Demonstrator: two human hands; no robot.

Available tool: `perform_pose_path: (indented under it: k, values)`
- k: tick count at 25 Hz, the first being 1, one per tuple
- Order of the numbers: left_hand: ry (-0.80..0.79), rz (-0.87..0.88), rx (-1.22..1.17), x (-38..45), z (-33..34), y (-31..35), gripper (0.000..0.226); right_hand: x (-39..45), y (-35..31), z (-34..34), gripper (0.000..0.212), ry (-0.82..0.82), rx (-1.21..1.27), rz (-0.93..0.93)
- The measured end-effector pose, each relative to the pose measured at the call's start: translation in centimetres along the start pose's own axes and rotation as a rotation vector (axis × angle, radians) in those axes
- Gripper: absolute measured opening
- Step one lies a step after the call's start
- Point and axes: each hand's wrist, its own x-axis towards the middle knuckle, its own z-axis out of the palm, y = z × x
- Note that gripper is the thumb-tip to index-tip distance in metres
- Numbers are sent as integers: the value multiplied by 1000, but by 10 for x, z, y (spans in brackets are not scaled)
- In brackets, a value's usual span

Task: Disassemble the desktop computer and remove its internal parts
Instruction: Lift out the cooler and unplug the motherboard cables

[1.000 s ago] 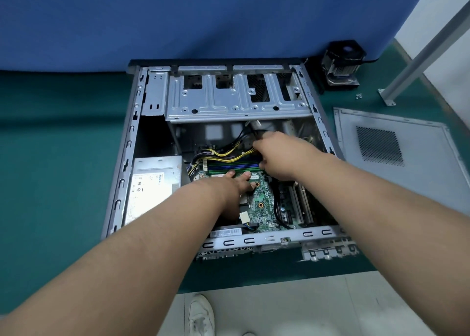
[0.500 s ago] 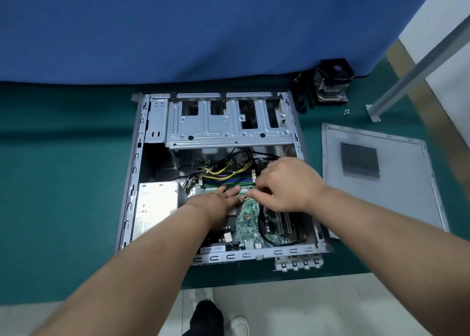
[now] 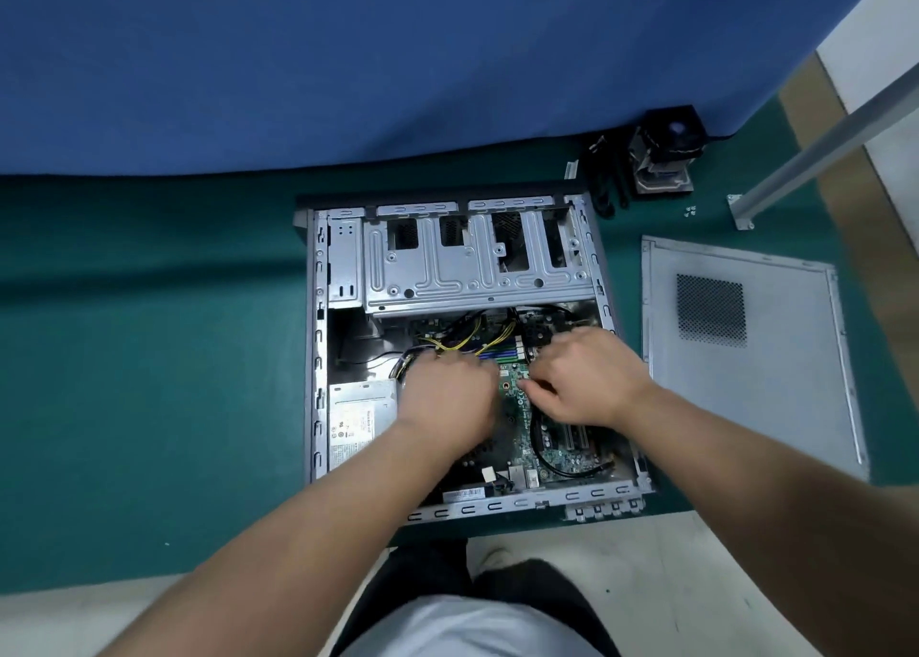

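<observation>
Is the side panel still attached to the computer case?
No, the side panel lies flat on the green mat to the right of the open computer case, apart from it.

left hand point(image 3: 447, 398) fingers hidden under its back, power supply point(image 3: 355, 420) label print too small to read

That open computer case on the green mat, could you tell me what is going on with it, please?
A person is taking apart the desktop computer case, which lies open. Both hands are inside over the motherboard: the left hand near the yellow cables, the right hand beside it. The side panel already lies on the mat to the right.
</observation>
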Motion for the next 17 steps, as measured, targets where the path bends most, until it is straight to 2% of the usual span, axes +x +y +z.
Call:
perform_pose_path:
  k: [1, 2, 4, 6, 11, 14, 17]
  values:
    - [81, -47, 12, -3, -1, -10, 25, 1, 0, 0, 56, -7, 0, 8]
    - [75, -110, 4, -2, -2, -20, 32, 2, -1, 0, 57, -14, -1, 15]
    - [-98, -186, -29, 9, -7, -35, 46, 3, 1, 1, 56, -24, -8, 25]
    - [-221, -173, -44, 24, -10, -37, 43, 3, 0, -1, 53, -25, -18, 34]
    - [-302, -75, 63, 23, -12, -42, 30, 2, -1, -7, 48, -56, -54, 31]
    - [-240, -32, 36, 8, -21, -53, 32, 3, -1, -8, 51, -101, -63, 33]
    - [-94, -49, -54, -10, -33, -68, 29, 1, -3, -9, 52, -137, -76, 32]
